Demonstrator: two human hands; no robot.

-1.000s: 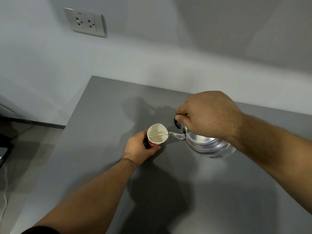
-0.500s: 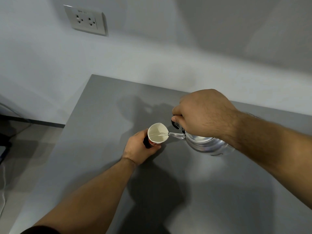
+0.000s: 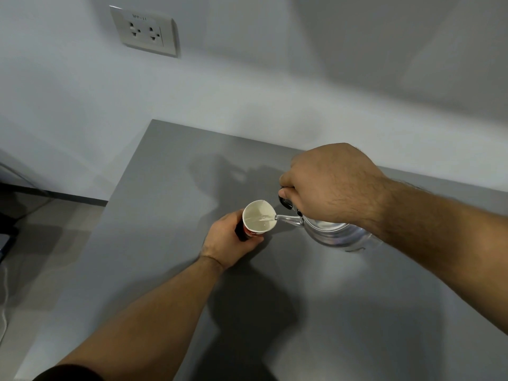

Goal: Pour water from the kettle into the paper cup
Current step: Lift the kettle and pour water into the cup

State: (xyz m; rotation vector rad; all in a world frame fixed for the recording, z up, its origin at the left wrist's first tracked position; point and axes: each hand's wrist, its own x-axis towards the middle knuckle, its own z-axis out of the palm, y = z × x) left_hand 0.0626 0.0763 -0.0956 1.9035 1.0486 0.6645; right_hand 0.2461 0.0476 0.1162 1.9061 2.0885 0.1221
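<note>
A paper cup [image 3: 257,219], white inside with a red and black wall, stands on the grey table [image 3: 170,188]. My left hand [image 3: 231,243] is wrapped around its side. My right hand [image 3: 330,185] grips the black handle of a small shiny metal kettle [image 3: 338,233], which is lifted and tilted to the left. The kettle's thin spout rests over the cup's right rim, and a stream of water runs from it into the cup. Water shows inside the cup. My right hand hides most of the kettle's handle and lid.
The table's far edge meets a pale wall with a double power socket [image 3: 145,31] high on the left. Beyond the table's left edge lies the floor [image 3: 41,243], with a white cable at the frame's left border.
The kettle has tipped further toward the cup and its body has risen a little. Water now flows visibly into the cup. My left hand and the cup have stayed put.
</note>
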